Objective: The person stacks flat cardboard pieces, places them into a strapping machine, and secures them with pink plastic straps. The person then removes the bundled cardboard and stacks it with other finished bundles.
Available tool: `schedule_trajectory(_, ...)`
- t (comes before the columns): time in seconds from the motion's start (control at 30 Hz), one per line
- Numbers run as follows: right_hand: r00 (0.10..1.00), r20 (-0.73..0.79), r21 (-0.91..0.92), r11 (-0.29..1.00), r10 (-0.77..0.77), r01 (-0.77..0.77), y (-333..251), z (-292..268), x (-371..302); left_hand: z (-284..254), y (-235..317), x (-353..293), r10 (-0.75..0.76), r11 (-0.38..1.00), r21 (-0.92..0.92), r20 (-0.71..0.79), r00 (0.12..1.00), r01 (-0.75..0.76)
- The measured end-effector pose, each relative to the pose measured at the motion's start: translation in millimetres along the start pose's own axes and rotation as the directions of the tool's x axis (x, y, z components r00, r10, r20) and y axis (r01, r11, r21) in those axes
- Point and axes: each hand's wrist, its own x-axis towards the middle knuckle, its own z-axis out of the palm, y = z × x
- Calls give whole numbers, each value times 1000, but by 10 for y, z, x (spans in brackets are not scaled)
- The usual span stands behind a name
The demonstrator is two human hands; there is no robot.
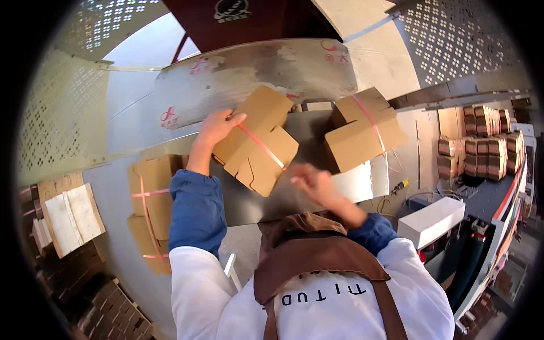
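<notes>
We are gripping the far edge of the strapped cardboard bundle (256, 140) in the middle of the metal table (317, 136) with our left hand (217, 127), while our right hand (313, 182), blurring, is hovering half-open beside its near corner.

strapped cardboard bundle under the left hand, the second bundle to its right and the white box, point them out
strapped cardboard bundle (258, 144), head view, on its brown top face
second bundle (362, 136), head view, front face
white box (430, 220), head view, top

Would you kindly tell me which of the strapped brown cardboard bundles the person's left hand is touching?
The centre strapped brown cardboard bundle: the left hand rests on its upper-left edge, while the right-hand bundle and the left-hand bundle lie untouched.
</notes>
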Motion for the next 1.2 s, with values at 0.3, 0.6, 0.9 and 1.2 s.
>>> schedule_trajectory(0.3,674,-734,-95,971,82,-220,1649,-2064,-16,342,383,-122,-23,998,42,-304,952,37)
schedule_trajectory(0.6,724,-683,28,994,96,-105,1455,-1794,-76,321,466,-194,66,997,60,-185,981,-56)
schedule_trajectory(0.9,674,-725,97,990,143,-106,1266,-1386,85,287,7,9,73,975,-201,-121,990,-96)
schedule_trajectory(1.2,511,-849,86,989,137,-123,1043,-902,-126,136,98,167,112,985,-134,51,992,-105)
